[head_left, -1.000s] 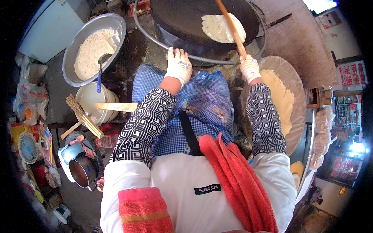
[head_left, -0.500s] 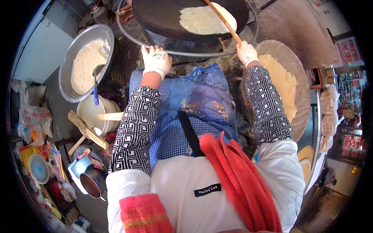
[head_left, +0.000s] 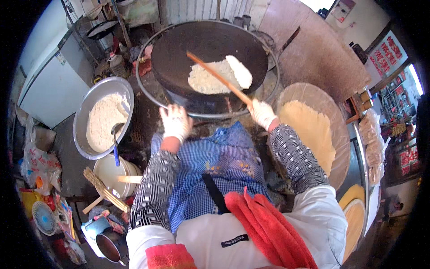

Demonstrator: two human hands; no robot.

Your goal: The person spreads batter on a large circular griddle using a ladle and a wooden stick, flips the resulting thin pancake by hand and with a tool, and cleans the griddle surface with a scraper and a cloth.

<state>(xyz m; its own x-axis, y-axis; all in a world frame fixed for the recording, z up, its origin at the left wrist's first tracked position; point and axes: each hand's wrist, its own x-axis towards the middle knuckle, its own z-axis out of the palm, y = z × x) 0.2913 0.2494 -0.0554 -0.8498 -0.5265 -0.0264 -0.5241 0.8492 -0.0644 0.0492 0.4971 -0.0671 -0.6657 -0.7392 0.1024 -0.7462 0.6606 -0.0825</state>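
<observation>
My left hand (head_left: 175,122), in a white glove, is at the near side of the metal ring (head_left: 210,115) around the black round griddle (head_left: 179,45), its fingers spread. My right hand (head_left: 262,112), also gloved, is closed on the lower end of a long wooden spreading stick (head_left: 214,74) that slants up to the left across pale batter (head_left: 201,84) on the griddle. A thicker whitish ridge of batter lies along that patch's right side.
Left are a metal bowl of batter (head_left: 103,121), a white bucket (head_left: 106,166) and a straw brush (head_left: 96,179). Right are a round tray with yellowish sheets (head_left: 304,125) and stacked bagged flatbreads (head_left: 372,152). A person (head_left: 394,207) is at the far right.
The stick has swung leftward from a steep angle to a long diagonal, with my right hand moving left. The batter patch has changed shape. The view shows more beyond the griddle.
</observation>
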